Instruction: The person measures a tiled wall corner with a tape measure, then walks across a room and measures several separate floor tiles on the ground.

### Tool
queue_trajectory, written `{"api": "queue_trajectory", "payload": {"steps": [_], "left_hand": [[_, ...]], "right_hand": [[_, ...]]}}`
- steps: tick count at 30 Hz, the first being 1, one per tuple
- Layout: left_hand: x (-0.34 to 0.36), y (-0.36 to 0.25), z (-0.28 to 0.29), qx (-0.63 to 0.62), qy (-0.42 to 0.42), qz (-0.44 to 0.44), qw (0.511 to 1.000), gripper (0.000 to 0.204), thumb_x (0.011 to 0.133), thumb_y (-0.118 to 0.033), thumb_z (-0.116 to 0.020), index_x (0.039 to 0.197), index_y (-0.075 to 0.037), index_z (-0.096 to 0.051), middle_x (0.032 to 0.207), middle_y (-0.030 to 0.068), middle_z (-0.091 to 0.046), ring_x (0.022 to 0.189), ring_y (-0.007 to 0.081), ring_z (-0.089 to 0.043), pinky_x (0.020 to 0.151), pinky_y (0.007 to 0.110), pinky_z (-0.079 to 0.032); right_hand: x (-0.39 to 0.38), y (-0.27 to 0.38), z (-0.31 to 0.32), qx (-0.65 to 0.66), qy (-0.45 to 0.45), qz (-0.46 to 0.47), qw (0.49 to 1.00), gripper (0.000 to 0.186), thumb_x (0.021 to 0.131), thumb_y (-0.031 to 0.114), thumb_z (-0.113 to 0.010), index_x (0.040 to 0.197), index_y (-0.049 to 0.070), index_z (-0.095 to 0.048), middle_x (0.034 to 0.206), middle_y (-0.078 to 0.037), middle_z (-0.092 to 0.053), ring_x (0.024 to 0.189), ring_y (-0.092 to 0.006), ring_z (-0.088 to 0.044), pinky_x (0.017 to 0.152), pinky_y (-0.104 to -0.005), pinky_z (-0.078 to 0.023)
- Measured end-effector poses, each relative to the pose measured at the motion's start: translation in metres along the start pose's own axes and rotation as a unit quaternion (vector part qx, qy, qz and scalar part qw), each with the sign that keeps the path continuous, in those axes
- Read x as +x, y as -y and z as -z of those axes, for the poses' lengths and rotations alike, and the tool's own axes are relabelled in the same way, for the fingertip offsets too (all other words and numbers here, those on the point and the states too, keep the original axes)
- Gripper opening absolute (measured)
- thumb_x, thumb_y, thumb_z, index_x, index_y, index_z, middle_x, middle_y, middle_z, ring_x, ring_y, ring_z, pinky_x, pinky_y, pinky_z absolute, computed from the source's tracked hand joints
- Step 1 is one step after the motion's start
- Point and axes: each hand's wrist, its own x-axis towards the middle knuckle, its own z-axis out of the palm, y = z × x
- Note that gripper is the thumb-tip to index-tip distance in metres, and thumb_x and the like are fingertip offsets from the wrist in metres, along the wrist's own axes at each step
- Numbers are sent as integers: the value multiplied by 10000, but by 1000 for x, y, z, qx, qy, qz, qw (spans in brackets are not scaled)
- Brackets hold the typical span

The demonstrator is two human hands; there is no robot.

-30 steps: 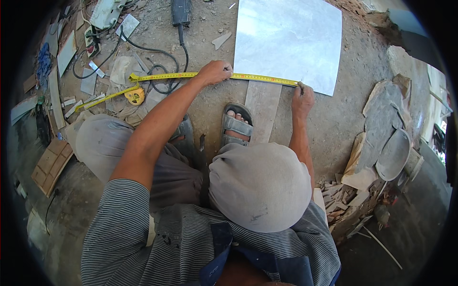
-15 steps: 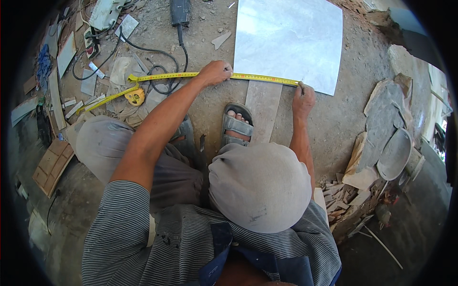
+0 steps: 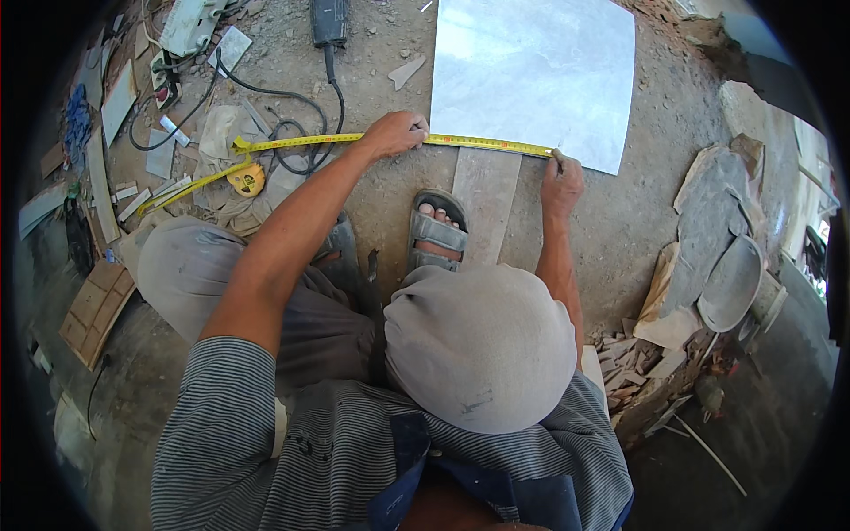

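A yellow tape measure blade lies stretched along the near edge of a large pale grey tile on the dusty floor. My left hand presses the blade down near the tile's left corner. My right hand pins the blade's end by the tile's right part and pinches what looks like a small marker; I cannot tell exactly what. The tape's yellow case rests to the left. A narrow tile strip lies under the big tile's edge, beside my sandalled foot.
A power tool with a black cable lies at the top. Tile offcuts and scraps litter the left. Broken tile pieces and rubble pile up on the right. My grey cap fills the centre.
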Motion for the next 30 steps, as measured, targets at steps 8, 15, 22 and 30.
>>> {"api": "queue_trajectory", "payload": {"steps": [8, 15, 22, 30], "left_hand": [[1, -4, 0, -28, 0, 31, 999, 215, 806, -212, -568, 896, -28, -635, 738, 52, -656, 660, 155, -583, 630, 283, -445], [2, -1, 2, -17, 11, 23, 1000, 210, 796, -208, -560, 882, -33, -637, 726, 48, -653, 657, 149, -581, 619, 282, -441], [2, 3, 0, -31, 2, 9, 999, 223, 802, -221, -566, 898, -31, -635, 733, 45, -652, 656, 143, -579, 618, 279, -442], [3, 6, 0, -45, 9, 20, 999, 224, 805, -212, -571, 906, -21, -633, 741, 55, -650, 628, 126, -577, 581, 265, -446]], "right_hand": [[-2, -2, 1, 3, 4, -5, 1000, 164, 745, -29, -611, 901, 0, -651, 768, -124, -593, 704, -263, -587, 626, -358, -467], [-4, 0, -2, 8, -13, -7, 1000, 134, 744, -17, -609, 872, 0, -643, 775, -118, -598, 710, -263, -590, 635, -361, -469], [-6, -2, -3, 0, -15, -7, 1000, 132, 743, -9, -616, 870, 10, -645, 784, -109, -604, 718, -255, -592, 645, -355, -473], [-6, -2, -3, 9, -4, -5, 1000, 145, 747, -17, -618, 885, 11, -650, 755, -106, -582, 695, -246, -572, 622, -354, -458]]}}
